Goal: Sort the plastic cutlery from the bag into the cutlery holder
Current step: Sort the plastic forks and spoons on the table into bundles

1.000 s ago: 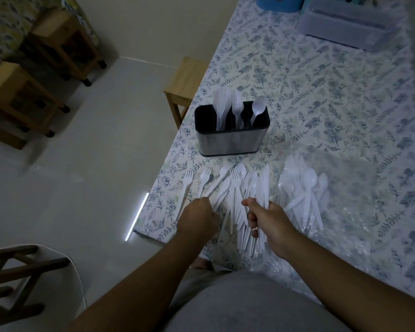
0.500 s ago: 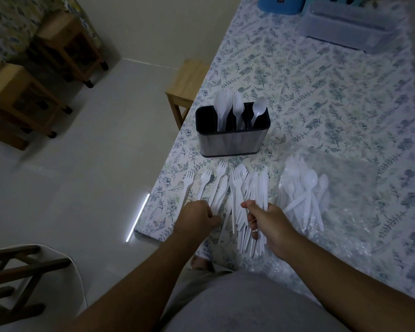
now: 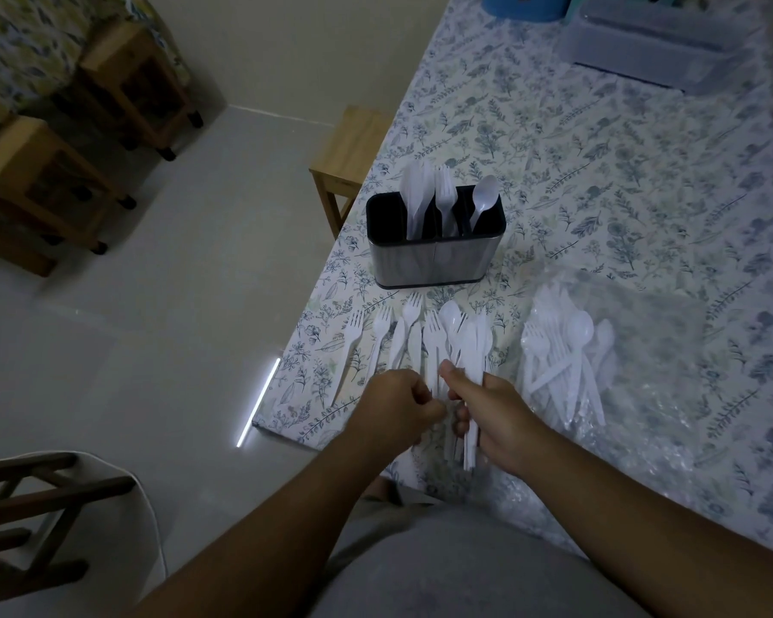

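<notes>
Both bare forearms reach forward from the bottom of the view and converge near the middle, the wrists roughly straight. The left hand [image 3: 398,405] is curled into a loose fist, knuckles up, with the fingertips tucked under and turned toward the other hand; whether it pinches anything cannot be told. The right hand [image 3: 494,417] sits just beside it, almost touching, with the thumb laid along the top and pointing forward and the fingers [image 3: 461,423] wrapped underneath around a bundle of white cutlery [image 3: 467,350], gripping it at the handles. The right forearm comes in at a steeper angle from the lower right corner.
</notes>
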Demonstrator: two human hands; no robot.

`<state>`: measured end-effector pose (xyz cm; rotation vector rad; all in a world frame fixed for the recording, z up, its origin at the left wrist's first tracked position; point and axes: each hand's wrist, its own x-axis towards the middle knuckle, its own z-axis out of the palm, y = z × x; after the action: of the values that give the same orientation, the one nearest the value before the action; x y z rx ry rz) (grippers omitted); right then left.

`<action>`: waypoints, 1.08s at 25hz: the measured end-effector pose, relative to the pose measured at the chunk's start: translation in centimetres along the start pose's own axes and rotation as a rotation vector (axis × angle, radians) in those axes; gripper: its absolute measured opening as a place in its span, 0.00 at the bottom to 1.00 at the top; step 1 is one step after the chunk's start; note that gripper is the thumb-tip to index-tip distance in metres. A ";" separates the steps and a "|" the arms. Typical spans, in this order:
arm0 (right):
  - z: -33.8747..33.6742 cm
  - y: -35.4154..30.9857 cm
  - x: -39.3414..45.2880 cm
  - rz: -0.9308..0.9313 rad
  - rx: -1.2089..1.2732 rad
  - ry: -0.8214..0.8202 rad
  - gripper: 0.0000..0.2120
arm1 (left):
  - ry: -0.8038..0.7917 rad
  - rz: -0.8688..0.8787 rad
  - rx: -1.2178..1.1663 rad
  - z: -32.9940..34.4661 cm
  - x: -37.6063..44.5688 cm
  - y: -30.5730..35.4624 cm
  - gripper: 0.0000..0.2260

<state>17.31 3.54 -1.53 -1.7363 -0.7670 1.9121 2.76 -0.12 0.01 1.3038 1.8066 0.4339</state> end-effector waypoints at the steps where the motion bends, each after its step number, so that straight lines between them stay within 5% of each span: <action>1: -0.1 0.1 0.1 -0.012 -0.038 0.029 0.13 | 0.055 -0.016 0.070 0.2 0.0 -0.4 0.07; 4: -0.6 0.5 0.6 -0.018 -0.058 0.075 0.09 | 0.189 -0.050 0.136 0.4 -0.2 -1.9 0.08; 12: -0.6 0.6 0.2 0.021 -0.049 0.010 0.09 | 0.113 -0.058 0.265 0.7 0.8 -2.7 0.10; 18: -0.1 0.2 0.0 -0.042 -0.144 -0.006 0.09 | 0.049 0.204 0.085 0.6 -1.1 -1.5 0.08; 22: -0.3 -0.1 0.2 -0.006 -0.103 0.030 0.12 | 0.233 -0.042 0.231 -1.1 1.0 -3.8 0.07; 27: -0.2 -0.2 -0.1 0.004 0.060 -0.051 0.10 | 0.159 -0.111 0.420 -1.5 2.2 -4.6 0.08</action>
<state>17.53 3.66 -1.31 -1.6606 -0.7175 1.9682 -1.46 0.32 -3.20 1.4700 2.1727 0.0978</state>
